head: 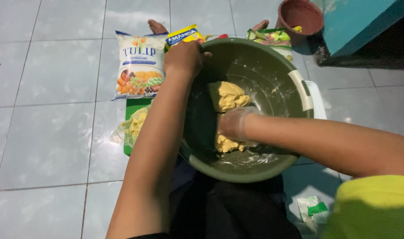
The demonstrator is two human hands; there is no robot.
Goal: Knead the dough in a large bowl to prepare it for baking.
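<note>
- yellow dough (227, 96) lying in the middle of the green basin (273, 75), one lump toward 12 o'clock, a smaller piece toward 6.
- right hand (234, 123), in a thin clear glove, pressed into the dough, fingers curled around it.
- left hand (184, 57) clamped on the basin rim at 10 o'clock, steadying it.
- kneading stage, by the look of it; dough split in two lumps, so next move likely calls for gathering and folding while bracing the rim.
- outward at 10 o'clock: white flour bag (139, 65); yellow packet (182, 35) at 11.
- brown pot (300, 17) at 1 o'clock; tiled floor (47, 132) all around.
</note>
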